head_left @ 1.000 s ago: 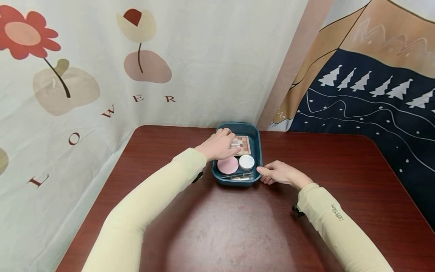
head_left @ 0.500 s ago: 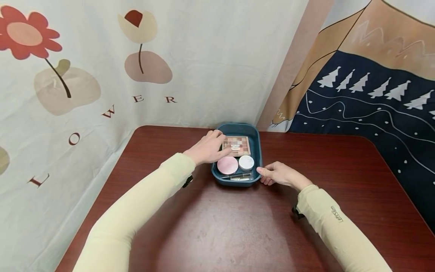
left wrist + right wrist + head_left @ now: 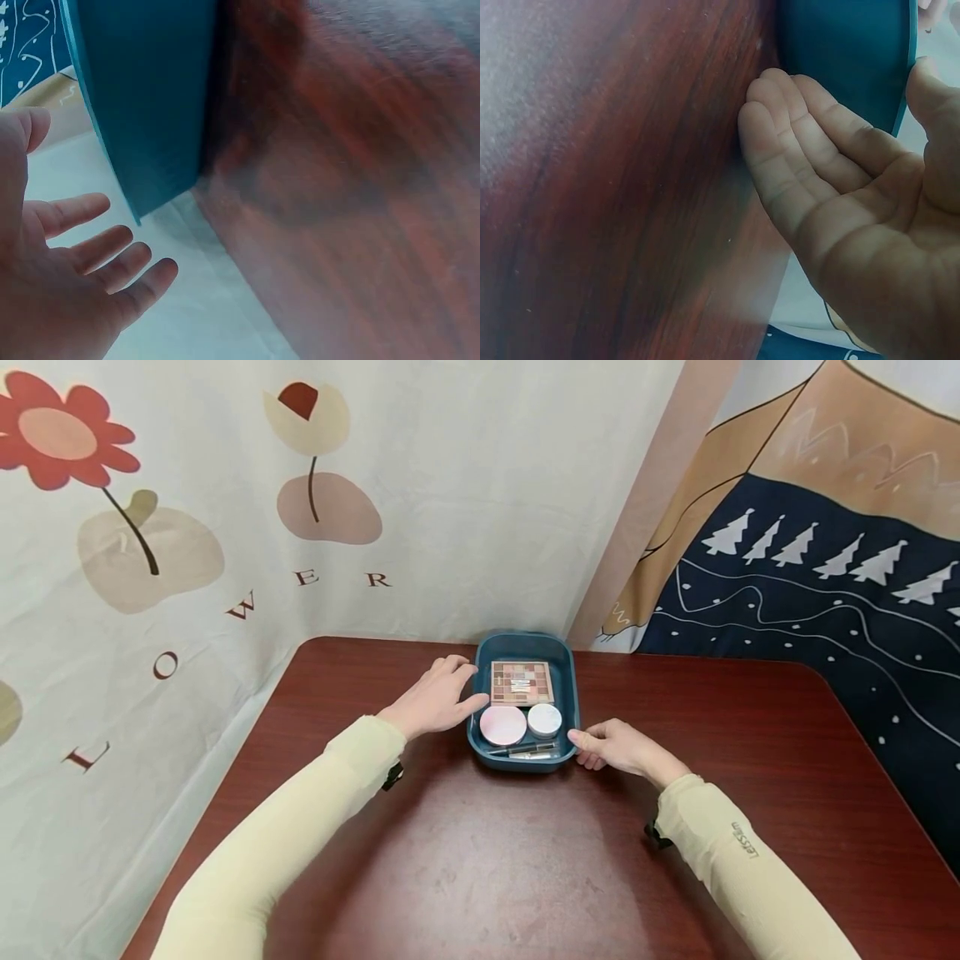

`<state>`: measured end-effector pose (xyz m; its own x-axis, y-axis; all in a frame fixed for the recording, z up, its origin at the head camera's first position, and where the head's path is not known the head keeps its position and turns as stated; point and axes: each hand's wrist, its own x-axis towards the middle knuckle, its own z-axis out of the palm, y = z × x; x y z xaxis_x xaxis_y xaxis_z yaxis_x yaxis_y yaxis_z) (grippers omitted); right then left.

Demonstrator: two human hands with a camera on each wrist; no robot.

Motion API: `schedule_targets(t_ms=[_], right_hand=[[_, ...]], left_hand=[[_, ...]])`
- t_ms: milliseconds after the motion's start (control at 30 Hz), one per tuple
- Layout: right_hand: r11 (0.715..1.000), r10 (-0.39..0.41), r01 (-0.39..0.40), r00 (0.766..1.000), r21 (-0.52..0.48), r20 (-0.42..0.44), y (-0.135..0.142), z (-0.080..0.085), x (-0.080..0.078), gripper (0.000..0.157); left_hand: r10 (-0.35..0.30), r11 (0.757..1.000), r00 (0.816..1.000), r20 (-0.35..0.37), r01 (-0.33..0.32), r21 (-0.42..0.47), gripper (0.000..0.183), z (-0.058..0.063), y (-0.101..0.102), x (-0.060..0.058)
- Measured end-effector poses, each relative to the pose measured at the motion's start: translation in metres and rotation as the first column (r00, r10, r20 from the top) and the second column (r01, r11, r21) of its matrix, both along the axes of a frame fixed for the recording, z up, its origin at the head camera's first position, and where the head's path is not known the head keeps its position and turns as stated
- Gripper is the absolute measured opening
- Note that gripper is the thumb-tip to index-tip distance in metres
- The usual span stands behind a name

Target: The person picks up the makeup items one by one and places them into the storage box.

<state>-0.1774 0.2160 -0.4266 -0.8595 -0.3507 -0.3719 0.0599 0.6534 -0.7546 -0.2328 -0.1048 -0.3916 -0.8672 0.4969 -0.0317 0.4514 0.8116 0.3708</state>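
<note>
A dark blue plastic bin [image 3: 527, 647] stands at the far edge of the table. Inside lie an eyeshadow palette [image 3: 513, 677], a round pink compact [image 3: 503, 726], a round white-lidded container [image 3: 544, 718] and slim pen-like items [image 3: 523, 748] along the near end. My left hand [image 3: 435, 697] is just off the bin's left side, its fingers loosely spread and holding nothing; in the left wrist view the bin's wall [image 3: 142, 97] shows beyond the fingertips. At the near right corner, my right hand [image 3: 617, 746] grips the bin, thumb at the rim and fingers along the outer wall [image 3: 840, 52].
The bin stands on a reddish-brown wooden table [image 3: 480, 860] with rounded far corners. Right behind it hangs a pale curtain [image 3: 465, 527] with flower prints, and a navy printed cloth [image 3: 810, 585] hangs at the right.
My left hand has drawn back from over the palette to the left, out past the bin's side, uncovering the whole palette. My right hand has stayed at the near right corner.
</note>
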Motion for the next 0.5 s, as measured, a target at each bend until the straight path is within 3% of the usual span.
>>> schedule_targets(t_ms=[500], right_hand=[[0.993, -0.026, 0.033, 0.998, 0.114, -0.060, 0.003, -0.003, 0.003, 0.048]], left_hand=[[0.100, 0.995, 0.994, -0.043, -0.098, 0.030, 0.065, -0.018, -0.032, 0.014]])
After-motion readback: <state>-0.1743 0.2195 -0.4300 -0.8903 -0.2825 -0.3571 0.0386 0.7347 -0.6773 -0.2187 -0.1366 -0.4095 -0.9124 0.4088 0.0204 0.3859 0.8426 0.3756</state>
